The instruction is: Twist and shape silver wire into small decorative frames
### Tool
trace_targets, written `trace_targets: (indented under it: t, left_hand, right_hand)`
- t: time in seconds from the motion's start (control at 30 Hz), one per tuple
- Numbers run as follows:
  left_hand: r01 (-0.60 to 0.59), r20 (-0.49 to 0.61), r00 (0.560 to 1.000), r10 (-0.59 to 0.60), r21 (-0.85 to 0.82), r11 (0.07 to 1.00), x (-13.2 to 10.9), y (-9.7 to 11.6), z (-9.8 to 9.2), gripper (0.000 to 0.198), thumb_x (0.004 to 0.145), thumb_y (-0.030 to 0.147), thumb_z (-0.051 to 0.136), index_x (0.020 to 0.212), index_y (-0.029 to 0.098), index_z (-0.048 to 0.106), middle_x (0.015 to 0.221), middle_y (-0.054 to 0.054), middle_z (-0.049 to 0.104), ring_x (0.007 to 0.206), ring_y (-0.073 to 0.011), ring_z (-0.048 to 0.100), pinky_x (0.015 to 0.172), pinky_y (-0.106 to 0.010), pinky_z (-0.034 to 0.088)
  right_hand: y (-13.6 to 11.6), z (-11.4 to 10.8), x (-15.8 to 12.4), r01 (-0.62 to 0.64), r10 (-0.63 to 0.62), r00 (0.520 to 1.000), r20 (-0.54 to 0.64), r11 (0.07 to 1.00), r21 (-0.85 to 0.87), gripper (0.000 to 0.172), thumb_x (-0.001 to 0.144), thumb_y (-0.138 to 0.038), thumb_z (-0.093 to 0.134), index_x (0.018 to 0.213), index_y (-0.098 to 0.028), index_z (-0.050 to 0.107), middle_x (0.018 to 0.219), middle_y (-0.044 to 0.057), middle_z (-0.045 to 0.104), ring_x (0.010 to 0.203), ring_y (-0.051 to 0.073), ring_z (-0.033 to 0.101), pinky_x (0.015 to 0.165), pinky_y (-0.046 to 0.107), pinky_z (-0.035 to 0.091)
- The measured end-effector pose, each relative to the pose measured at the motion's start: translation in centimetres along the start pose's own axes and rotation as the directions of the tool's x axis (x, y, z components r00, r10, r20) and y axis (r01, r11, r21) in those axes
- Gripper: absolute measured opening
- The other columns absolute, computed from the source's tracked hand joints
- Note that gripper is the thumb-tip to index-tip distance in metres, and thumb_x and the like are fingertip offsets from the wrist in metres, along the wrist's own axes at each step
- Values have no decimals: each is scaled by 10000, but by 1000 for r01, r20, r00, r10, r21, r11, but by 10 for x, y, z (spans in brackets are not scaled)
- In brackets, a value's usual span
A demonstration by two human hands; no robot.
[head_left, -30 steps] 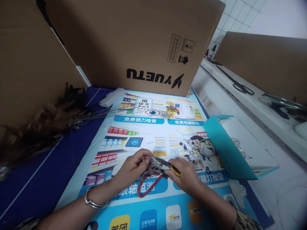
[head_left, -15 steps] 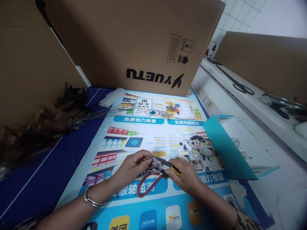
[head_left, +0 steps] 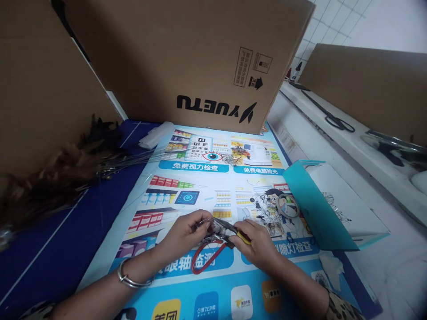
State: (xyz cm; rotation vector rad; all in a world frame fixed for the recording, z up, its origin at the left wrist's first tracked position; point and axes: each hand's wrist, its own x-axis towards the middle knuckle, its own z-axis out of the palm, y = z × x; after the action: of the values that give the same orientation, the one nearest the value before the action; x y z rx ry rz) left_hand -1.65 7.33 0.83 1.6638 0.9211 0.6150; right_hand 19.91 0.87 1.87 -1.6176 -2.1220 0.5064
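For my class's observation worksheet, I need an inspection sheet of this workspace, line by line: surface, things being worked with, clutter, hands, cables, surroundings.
Surface: printed blue-and-white sheet over a dark blue surface.
Things being worked with: yellow-handled pliers, tips at small wiry pieces; a red loop just below, its full shape partly hidden.
Clutter: pile of wiry bits beside a round ring-like item; open teal box with more bits inside; brown feathery bundle.
Hands: left hand pinches the wiry pieces; right hand grips the pliers.
Cables: nothing seen.
Surroundings: large cardboard box behind; white ledge at right.
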Motion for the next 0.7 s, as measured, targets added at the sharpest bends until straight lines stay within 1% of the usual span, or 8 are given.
trace_targets:
  t: [0.13,0.27,0.37,0.47,0.53,0.6,0.7]
  left_hand:
    - [-12,53,998,15,-46,999,0,3,-2,180,863,270,420,827,158,556,765,-18,615,697,-135,550,643,-229,432]
    - [-28,69,997,32,-49,998,0,3,-3,203,874,290,412,838,159,562,773,-16,612,703,-136,541,650,-232,422]
    - [-36,69,997,38,-24,999,0,2,-3,218,880,298,406,844,159,571,761,-11,608,680,-130,527,631,-227,410]
    - [-30,81,996,31,-11,999,0,0,-3,234,884,317,406,844,159,574,756,-12,609,670,-129,521,613,-224,400]
    - [-26,86,996,27,-9,1000,0,0,-3,245,885,331,406,838,158,573,753,-14,613,666,-130,522,606,-223,397]
    - [-21,91,996,22,-12,1000,-1,0,-3,254,885,341,408,827,156,573,743,-12,612,657,-128,521,601,-222,395]
    - [-4,102,995,8,-40,999,-2,2,-3,265,885,350,409,810,153,568,725,-9,605,643,-122,514,597,-220,395]
  right_hand:
    - [0,-2,0,-34,32,998,46,998,50,269,829,-385,511,996,-190,591,877,68,623,786,178,577,647,246,432]
    - [-3,-8,2,-70,61,994,87,993,100,260,829,-386,509,972,-189,601,858,57,622,769,174,569,636,240,418]
    - [-8,-15,4,-91,61,982,179,983,163,232,859,-363,467,847,-189,620,768,24,616,701,147,564,592,215,388]
    - [-13,-22,5,-116,53,959,278,970,214,292,897,-344,397,781,-196,621,692,-5,604,628,119,552,546,197,350]
    - [-15,-24,5,-134,70,951,303,971,198,310,903,-353,379,786,-194,617,683,-5,604,617,118,548,532,196,334]
    - [-16,-25,4,-140,92,947,309,980,140,313,899,-372,383,789,-187,610,701,8,607,633,126,550,534,200,329]
    - [-15,-22,3,-117,104,954,280,993,32,298,885,-403,403,822,-183,594,760,31,611,684,144,558,565,216,334]
